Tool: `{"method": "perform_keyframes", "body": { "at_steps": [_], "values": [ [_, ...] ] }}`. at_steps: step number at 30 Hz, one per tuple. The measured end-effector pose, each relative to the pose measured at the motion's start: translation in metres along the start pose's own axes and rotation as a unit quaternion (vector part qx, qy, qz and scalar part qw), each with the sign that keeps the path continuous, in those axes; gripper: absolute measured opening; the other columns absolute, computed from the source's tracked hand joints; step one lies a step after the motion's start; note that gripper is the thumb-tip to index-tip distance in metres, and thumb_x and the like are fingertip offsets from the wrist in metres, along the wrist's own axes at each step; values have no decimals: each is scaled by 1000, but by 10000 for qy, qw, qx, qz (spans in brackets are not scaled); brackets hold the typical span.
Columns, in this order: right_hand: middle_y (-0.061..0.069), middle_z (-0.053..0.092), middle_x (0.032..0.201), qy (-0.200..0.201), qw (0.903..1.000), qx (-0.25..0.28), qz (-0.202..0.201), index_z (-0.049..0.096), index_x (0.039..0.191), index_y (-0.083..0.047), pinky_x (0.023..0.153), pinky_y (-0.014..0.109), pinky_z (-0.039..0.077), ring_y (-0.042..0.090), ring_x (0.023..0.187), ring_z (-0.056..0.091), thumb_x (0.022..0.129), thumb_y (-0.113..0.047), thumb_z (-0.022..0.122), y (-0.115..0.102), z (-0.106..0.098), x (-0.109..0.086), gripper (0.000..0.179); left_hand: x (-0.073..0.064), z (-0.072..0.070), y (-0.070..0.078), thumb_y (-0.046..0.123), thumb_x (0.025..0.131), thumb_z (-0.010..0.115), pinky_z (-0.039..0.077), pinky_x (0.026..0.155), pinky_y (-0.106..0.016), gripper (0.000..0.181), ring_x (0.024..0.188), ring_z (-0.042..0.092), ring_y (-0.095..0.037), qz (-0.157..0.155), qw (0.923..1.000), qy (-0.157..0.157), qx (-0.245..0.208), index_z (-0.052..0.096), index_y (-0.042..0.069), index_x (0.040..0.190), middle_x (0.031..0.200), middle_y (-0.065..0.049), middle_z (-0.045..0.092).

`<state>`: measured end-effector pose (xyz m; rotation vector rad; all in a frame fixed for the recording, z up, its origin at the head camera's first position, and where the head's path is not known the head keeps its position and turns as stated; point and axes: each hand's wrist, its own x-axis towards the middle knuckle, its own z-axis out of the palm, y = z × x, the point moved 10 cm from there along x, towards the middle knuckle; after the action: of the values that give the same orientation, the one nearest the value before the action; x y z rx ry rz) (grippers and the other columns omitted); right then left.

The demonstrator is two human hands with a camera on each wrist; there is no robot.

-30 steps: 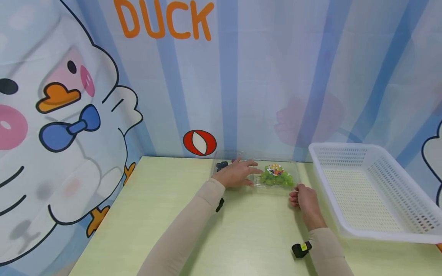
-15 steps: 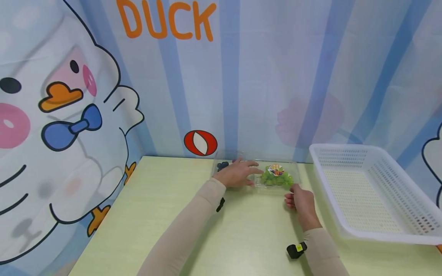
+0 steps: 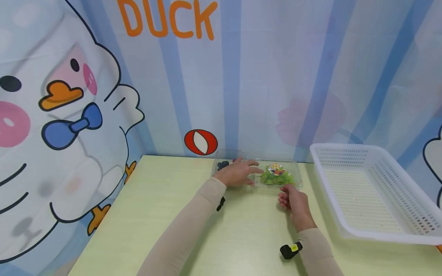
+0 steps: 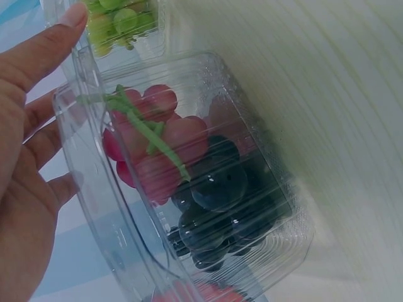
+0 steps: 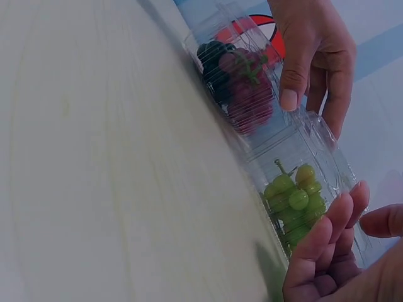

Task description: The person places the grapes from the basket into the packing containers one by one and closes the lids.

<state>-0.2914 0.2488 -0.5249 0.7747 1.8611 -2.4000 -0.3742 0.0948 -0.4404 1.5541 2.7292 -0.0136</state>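
Note:
Two clear plastic boxes stand side by side at the table's back edge. The right-hand clear plastic box (image 3: 297, 171) has a colourful round label (image 3: 276, 170) above green grapes (image 3: 273, 178). Red grapes (image 4: 157, 170) and dark grapes (image 4: 217, 182) fill the left-hand box (image 4: 195, 60). My left hand (image 3: 237, 173) rests with spread fingers where the boxes meet, partly hiding the left one; its thumb touches the plastic edge. At the front edge of the green-grape box, my right hand (image 3: 296, 204) has curled fingers and appears to pinch the rim; the contact is partly hidden.
A white perforated basket (image 3: 374, 232) stands on the right of the pale table (image 3: 165, 191). A printed curtain (image 3: 262, 76) hangs directly behind the boxes. Black wrist cameras (image 3: 291, 250) hang below the sleeves.
My right hand has slid left along the front edge of the green-grape box, away from its right corner. My left hand and both boxes have stayed in place.

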Motion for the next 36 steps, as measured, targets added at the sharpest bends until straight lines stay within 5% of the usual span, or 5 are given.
{"method": "perform_keyframes", "body": {
  "at_steps": [6, 19, 36],
  "values": [
    [-8, 66, 63, -165, 9998, 130, 56, 72, 100, -8, 53, 17, 50, 2, 54, 59, 98, -25, 57, 2, 7, 0, 23, 0, 0, -1, 40, 97, 67, 15, 124, -56, 57, 148, 38, -19, -23, 10000, 28, 41, 51, 27, 151, 158, -4, 43],
    [-9, 65, 62, -300, 9995, 11, 129, 67, 120, 1, 53, 18, 48, 2, 54, 56, 99, -25, 58, 3, 26, -2, 34, 0, -3, 1, 39, 97, 68, 18, 123, -58, 56, 147, 40, -19, 74, 9999, 111, 54, 53, 26, 149, 156, -7, 46],
    [-8, 65, 61, -396, 9988, 108, 278, 73, 104, -3, 52, 18, 45, 3, 52, 55, 96, -21, 64, 10, 43, 1, 22, 0, -3, 2, 37, 98, 68, 20, 123, -55, 55, 146, 40, -19, 89, 9999, 105, 81, 53, 25, 149, 156, -7, 46]
  ]
}}
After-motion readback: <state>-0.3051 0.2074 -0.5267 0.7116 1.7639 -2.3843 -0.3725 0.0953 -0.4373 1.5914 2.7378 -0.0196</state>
